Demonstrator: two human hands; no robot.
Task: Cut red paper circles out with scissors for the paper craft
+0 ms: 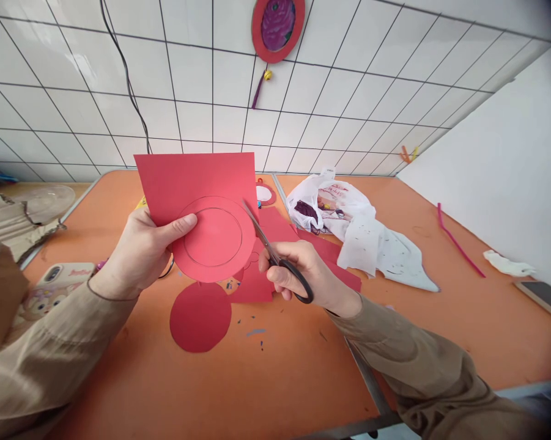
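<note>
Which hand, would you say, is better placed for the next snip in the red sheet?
Probably the right hand: it holds the scissors, blades at the red sheet, while the left hand holds that sheet up.

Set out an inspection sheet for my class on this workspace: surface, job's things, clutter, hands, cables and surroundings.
Surface: orange table, small scraps on it.
Job's things: red sheet, curved along its lower edge, with circular outlines; black-handled scissors, blade overlapping the sheet in view; red disc lying on the table.
Clutter: white plastic bag, cardboard, phone at left.
Left hand: gripping the red sheet.
Right hand: holding the scissors.
Cables: dark cable by the tiled wall.
Surroundings: red-rimmed ornament on that wall; white panel at right.
</note>
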